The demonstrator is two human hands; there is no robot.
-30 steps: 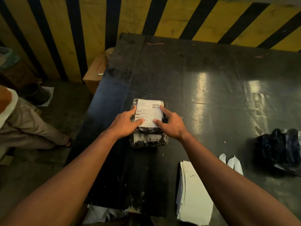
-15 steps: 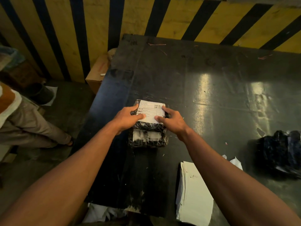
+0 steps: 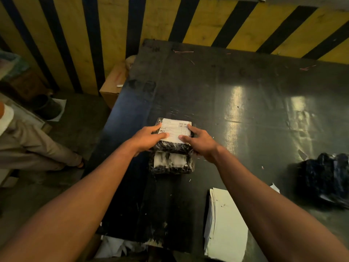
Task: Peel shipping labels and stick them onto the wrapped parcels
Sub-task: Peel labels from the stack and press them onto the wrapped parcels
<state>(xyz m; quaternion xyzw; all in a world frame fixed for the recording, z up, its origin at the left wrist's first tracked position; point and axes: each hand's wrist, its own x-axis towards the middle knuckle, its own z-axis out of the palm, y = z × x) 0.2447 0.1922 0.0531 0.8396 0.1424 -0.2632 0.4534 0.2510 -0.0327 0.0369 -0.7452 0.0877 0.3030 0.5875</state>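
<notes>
Left hand (image 3: pixel 149 138) and right hand (image 3: pixel 202 142) extended forward, fingers curled.

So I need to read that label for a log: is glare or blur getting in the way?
Head view: dim, warm light; glare streaks lie on the table right of the parcel, not on the label; its print is too small to read; wide-angle bending at the edges.
</notes>
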